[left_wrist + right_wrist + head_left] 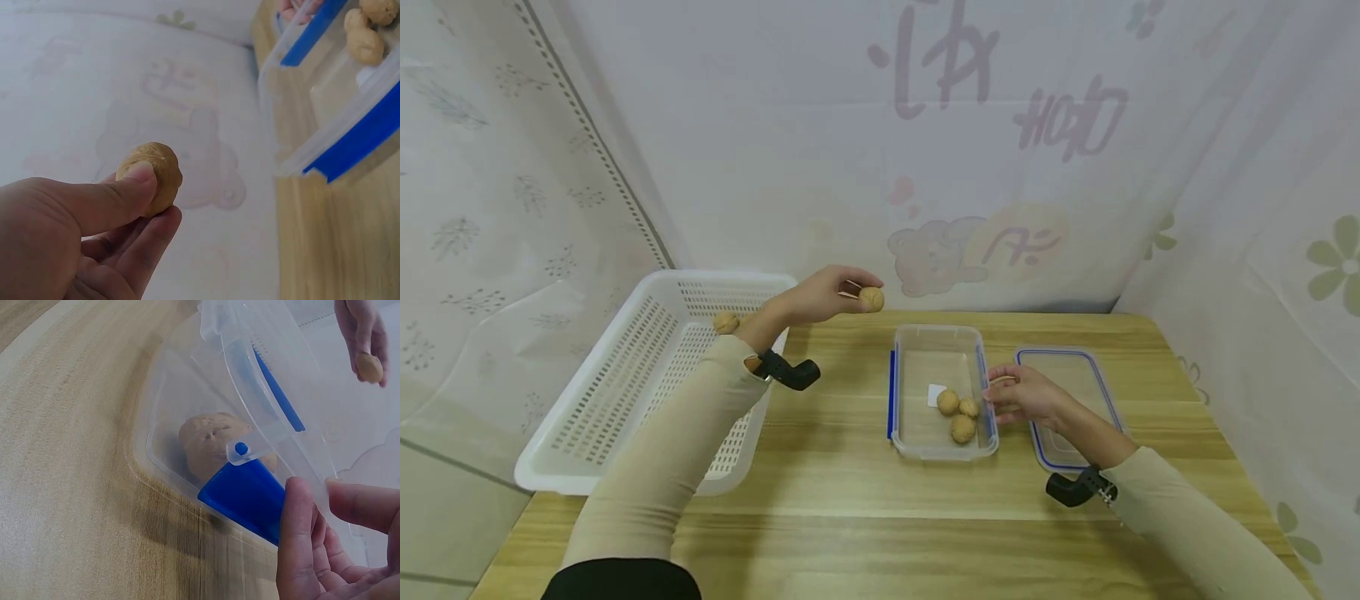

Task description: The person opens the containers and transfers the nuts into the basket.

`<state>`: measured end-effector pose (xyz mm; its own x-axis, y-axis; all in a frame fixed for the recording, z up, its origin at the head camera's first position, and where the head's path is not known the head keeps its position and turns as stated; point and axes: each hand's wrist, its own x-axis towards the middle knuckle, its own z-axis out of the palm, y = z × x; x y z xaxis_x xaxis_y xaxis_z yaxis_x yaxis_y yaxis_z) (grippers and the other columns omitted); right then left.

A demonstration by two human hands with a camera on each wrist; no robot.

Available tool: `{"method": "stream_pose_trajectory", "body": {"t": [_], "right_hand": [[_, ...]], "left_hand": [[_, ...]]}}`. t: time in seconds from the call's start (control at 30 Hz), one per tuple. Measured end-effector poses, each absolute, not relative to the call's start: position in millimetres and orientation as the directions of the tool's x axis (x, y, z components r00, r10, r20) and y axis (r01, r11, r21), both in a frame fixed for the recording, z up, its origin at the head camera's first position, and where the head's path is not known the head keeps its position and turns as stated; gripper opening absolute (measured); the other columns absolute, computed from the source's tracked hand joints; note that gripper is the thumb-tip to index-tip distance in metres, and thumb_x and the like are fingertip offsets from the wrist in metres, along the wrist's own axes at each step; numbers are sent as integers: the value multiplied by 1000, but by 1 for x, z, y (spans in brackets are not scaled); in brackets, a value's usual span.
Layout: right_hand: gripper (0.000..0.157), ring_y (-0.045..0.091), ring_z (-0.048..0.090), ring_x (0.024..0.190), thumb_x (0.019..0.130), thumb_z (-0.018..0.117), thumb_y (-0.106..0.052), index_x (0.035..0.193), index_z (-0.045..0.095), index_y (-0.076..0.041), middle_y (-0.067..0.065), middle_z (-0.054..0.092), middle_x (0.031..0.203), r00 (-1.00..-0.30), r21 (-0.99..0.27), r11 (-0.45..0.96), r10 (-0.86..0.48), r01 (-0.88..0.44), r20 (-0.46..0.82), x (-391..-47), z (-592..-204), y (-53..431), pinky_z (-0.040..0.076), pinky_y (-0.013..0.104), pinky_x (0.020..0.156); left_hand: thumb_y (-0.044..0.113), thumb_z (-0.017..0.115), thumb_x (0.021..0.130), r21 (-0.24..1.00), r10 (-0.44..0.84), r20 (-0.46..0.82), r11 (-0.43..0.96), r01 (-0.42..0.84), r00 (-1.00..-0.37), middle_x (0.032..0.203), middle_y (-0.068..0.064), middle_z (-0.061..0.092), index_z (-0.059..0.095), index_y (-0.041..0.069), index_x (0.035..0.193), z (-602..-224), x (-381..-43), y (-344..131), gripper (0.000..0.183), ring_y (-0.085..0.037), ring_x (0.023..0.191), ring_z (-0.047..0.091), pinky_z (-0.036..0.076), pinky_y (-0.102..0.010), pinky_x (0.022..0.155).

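Between thumb and fingers, my left hand [827, 297] pinches a walnut [872, 299], held up in the air between the white basket and the clear plastic container [946, 333]. The walnut's ridged shell [153, 169] shows plainly in the left wrist view. Three more walnuts [962, 428] lie together in the container, near its right side. My right hand [1026, 393] grips that right wall at the rim, its thumb and fingers on either side of the edge by the blue latch [250, 497] in the right wrist view.
A white slotted basket [583, 392] stands at the left, with a walnut [726, 322] in it, partly behind my left forearm. The container's blue-edged lid [1067, 360] lies flat at the right, under my right wrist. A printed cloth [820, 150] hangs behind the wooden table [835, 517].
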<state>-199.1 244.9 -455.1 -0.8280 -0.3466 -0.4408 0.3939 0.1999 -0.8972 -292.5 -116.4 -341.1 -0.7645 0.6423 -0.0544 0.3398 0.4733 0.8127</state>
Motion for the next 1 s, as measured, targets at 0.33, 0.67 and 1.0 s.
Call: {"method": "stream_pose_trajectory", "body": {"t": [0.33,0.67,1.0], "right_hand": [[40,13,63,86,100,63,-3,132,42,6,4,61,97,-830,-895,207,-337,395,-445,-200,-457,245,61,30,72],[39,12,63,85,100,61,-3,132,42,7,3,61,96,-832,-901,194,-347,388,-433,-198,-456,243,62,31,73],[41,12,63,86,100,62,-4,134,40,8,4,61,97,-830,-905,192,-361,379,-424,-196,-454,244,61,30,73]], "left_hand": [[3,59,103,837,534,-30,476,270,-845,148,-20,49,48,-3,148,-335,-293,-165,46,-36,137,48,46,-49,108],[8,57,105,869,368,-5,461,178,-930,151,-20,46,43,-2,151,-347,-294,-224,49,-35,138,45,38,-54,113],[16,53,108,915,210,-78,404,14,-975,157,-23,34,28,1,159,-379,-292,-282,60,-38,146,33,28,-53,120]]}}
